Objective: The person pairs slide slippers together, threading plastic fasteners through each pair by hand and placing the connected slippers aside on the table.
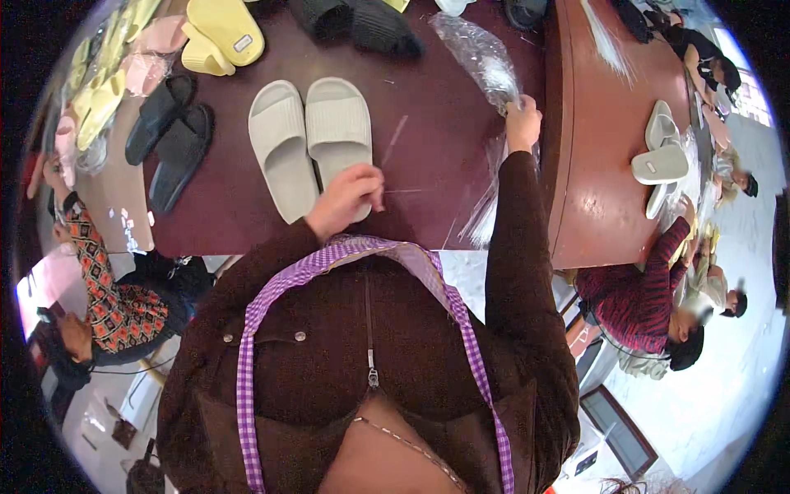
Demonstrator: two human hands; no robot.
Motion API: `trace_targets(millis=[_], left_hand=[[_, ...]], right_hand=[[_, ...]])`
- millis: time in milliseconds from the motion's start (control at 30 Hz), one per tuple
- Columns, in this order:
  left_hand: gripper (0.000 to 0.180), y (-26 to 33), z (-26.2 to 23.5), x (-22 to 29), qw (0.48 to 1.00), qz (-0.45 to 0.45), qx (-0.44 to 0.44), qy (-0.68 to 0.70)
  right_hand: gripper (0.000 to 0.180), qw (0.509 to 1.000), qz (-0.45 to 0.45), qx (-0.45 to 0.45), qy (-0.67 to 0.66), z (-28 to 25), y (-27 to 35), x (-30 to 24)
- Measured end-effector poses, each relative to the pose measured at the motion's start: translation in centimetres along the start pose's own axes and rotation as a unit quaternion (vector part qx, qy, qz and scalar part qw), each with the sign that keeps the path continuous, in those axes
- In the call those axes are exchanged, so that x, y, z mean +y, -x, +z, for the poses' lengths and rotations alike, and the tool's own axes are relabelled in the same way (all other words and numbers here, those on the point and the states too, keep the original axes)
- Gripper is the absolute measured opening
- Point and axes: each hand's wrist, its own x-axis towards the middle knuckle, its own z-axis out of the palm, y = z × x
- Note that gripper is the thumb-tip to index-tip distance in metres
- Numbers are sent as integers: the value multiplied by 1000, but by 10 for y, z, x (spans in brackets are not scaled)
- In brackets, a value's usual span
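Note:
A pair of beige slide slippers (280, 148) lies side by side on the dark red tabletop (436, 148), toes away from me. My left hand (350, 199) is closed, with fingers curled, over the heel end of the right-hand slipper. What its fingers hold, if anything, is hidden. Out to the right, my right hand (523, 125) pinches a crumpled clear plastic bag (481, 58), which stretches away from me along the table. More thin clear plastic (485, 210) hangs below that hand beside my sleeve.
Black slippers (177, 152) lie to the left, with yellow slides (226, 37) beyond them. Fuzzy black slippers (358, 25) sit at the far side. On the brown table (601, 165) at right are grey slides (661, 165). Other people work on both sides.

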Motion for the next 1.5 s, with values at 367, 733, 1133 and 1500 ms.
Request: trace_targets(millis=[367,733,1133,1500], left_hand=[[17,76,-49,43,966,116,137,185],[13,97,-68,29,925,133,40,354],[13,126,-91,-15,909,-48,78,407],[15,147,-79,20,980,92,132,118]], right_hand=[[36,952,-210,220,7,-50,34,-24],[27,639,83,-504,-575,-25,298,-178],[26,698,155,-388,-581,-11,289,-168],[18,914,-258,-294,-108,-35,304,-173]])
